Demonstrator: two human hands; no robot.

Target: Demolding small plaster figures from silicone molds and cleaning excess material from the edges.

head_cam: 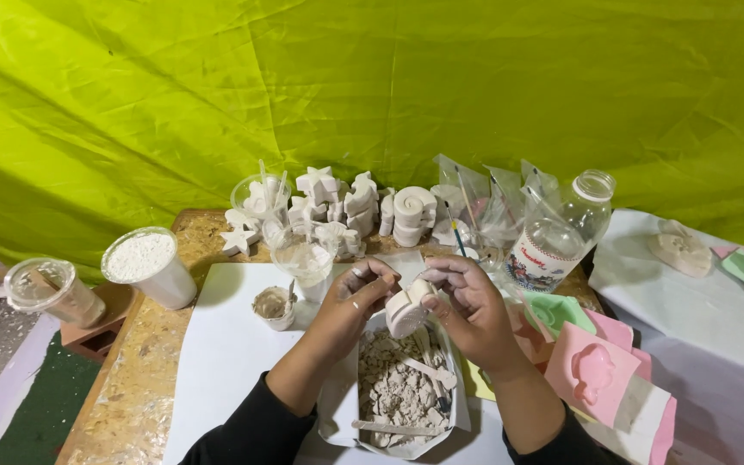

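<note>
White plaster cast [408,307], rounded and ribbed, held mid-frame above an open plastic bag [337,405] of grey-white rubble and flat wooden sticks. Left hand [353,301]: grip pinching the cast's left edge, thumb and fingertips closed on it. Right hand [468,301]: grip curled over the cast's top and right side, fingers pressed to it. Bag sits on a white sheet [226,344] laid over a chipboard desk [131,387]. At 9 o'clock of the cast, a small paper cup [274,307] with pale paste; just above it a clear cup [305,263] of cloudy water. At 10 o'clock, a white cup of powder [148,265]; further left, a clear cup [45,291]. At 12 o'clock, a cluster of white cast figures [363,211], stars and spirals. At 1 o'clock, clear sachets holding brushes [484,207] and a clear plastic bottle [561,228], its label red and white, cap off. At 4 o'clock, pink and green mould sheets [596,366], stacked.
</note>
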